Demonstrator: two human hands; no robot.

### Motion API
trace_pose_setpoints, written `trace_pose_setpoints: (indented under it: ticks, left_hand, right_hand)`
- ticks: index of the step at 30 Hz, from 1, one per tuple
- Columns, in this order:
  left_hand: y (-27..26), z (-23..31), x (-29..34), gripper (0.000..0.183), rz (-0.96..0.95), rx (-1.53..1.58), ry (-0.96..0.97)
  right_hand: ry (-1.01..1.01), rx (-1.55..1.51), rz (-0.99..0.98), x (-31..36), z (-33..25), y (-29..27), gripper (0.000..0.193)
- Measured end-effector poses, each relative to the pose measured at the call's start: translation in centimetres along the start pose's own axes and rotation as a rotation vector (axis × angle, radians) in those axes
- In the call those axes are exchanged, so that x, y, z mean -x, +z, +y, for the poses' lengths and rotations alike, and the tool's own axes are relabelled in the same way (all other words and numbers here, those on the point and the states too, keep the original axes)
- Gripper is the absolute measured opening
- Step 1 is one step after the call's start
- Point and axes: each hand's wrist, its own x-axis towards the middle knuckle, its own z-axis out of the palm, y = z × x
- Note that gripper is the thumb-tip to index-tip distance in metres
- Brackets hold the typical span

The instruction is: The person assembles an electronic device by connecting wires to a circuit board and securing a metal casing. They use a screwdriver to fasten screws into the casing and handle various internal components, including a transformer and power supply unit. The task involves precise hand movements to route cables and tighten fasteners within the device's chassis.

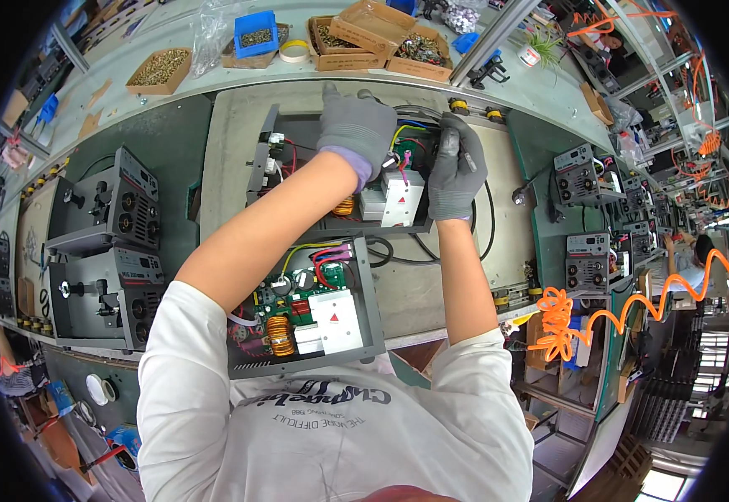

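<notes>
In front of me lies an open grey metal chassis (420,224) with circuit parts, coloured wires and a white metal plate (402,201). My left hand (354,134), in a grey glove, reaches over its far wall; two fingertips show apart, the rest are hidden. At the far right corner, my gloved right hand (456,171) has its fingers bent together, but what they hold is hidden. A black cable (491,219) loops beside this hand. Nearer my body stands a second open chassis (371,322) with a green circuit board (324,280), a copper coil (281,335) and another white plate (337,320).
Several finished-looking grey machines stand left (138,209) and right (588,259). Along the back shelf are a cardboard box of small brass-coloured parts (159,71), a blue bin (255,33) and a tape roll (295,51). An orange coiled hose (557,322) hangs right.
</notes>
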Motion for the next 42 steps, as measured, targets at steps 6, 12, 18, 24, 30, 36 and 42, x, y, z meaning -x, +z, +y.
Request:
trace_pose_setpoints:
  ticks: [6, 12, 18, 24, 30, 36, 42]
  left_hand:
    - [-0.4, 1.1, -0.1, 0.022, -0.035, 0.046, -0.019]
    - [2.1, -1.3, 0.1, 0.036, 0.275, 0.111, 0.047]
    - [-1.3, -2.4, -0.1, 0.026, 0.271, 0.577, 0.167]
    - [1.1, -1.9, -0.9, 0.024, 0.284, 1.257, 0.432]
    - [2.3, -1.1, -1.4, 0.029, 0.181, 1.056, 0.572]
    - [3.9, -1.0, -0.7, 0.026, 0.207, 0.743, 0.401]
    - [4.0, 0.1, -0.4, 0.018, 0.206, 0.656, 0.325]
  right_hand:
    - [-0.062, -0.015, 0.013, 0.6, 0.9, -0.3, 0.026]
    - [-0.172, 0.096, 0.044, 0.2, -0.3, 0.3, 0.021]
    - [-0.273, 0.192, -0.029, 1.5, -1.5, -0.4, 0.028]
    - [-0.242, 0.244, -0.181, 3.7, -1.5, -1.2, 0.043]
    - [-0.137, 0.136, -0.117, 5.3, -0.7, -1.3, 0.048]
    - [-0.035, 0.045, -0.105, 6.8, -0.6, -1.1, 0.046]
    - [-0.054, 0.034, -0.06, 7.0, -0.3, -0.7, 0.046]
